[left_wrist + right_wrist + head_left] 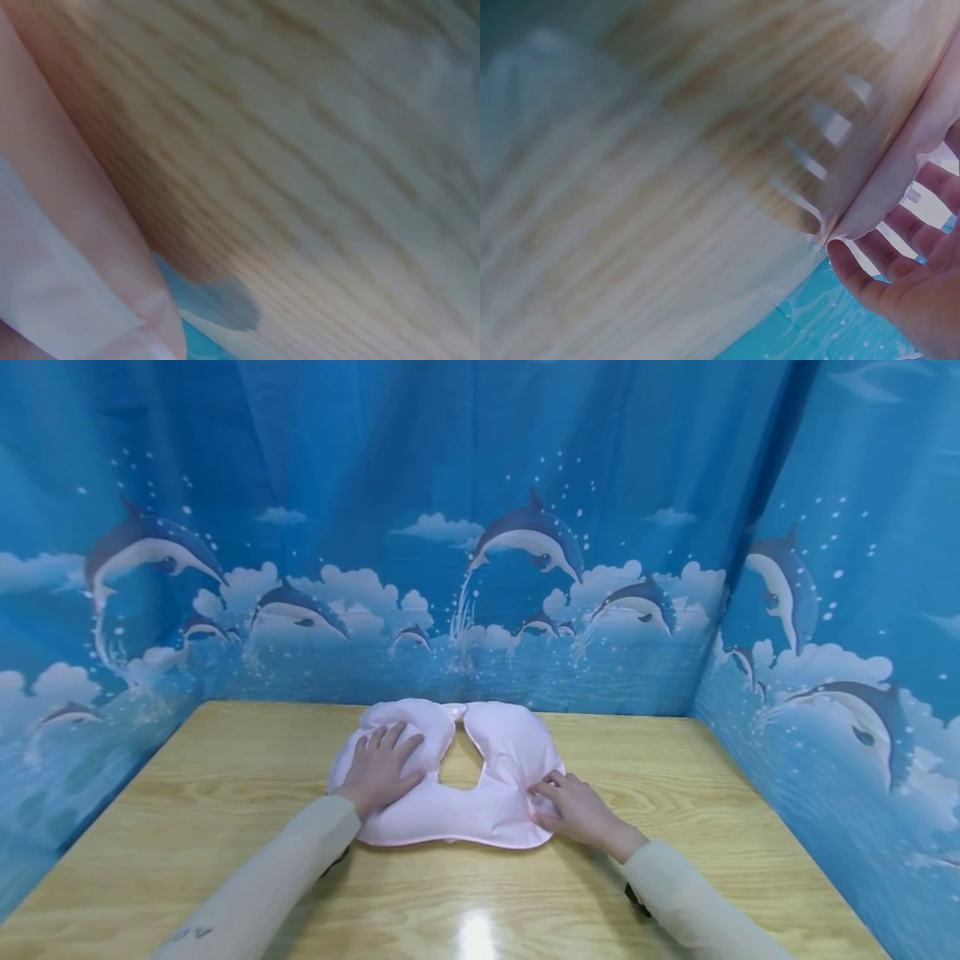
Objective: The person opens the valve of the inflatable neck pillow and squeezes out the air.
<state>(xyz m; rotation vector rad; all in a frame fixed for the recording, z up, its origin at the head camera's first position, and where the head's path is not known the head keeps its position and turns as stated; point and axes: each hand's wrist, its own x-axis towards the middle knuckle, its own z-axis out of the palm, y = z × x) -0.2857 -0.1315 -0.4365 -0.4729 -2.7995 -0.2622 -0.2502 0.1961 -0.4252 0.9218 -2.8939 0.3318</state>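
Note:
A pale pink U-shaped inflatable neck pillow [457, 814] lies on the wooden table, its two arms pointing away from me and almost meeting at the far side. My left hand [381, 768] rests flat on its left arm with the fingers spread. At the right side, my right hand [577, 810] holds the pillow's edge with bent fingers. In the right wrist view, the fingertips [844, 259] are right at the pink edge, and a small clear valve [913, 195] shows near them. The left wrist view catches only a strip of the hand's side and sleeve.
The wooden table [247, 752] has a bright light reflection near its front. Blue curtains [360, 527] printed with dolphins hang behind the table and along both sides. Dark wrist straps [636, 900] show under the sleeves.

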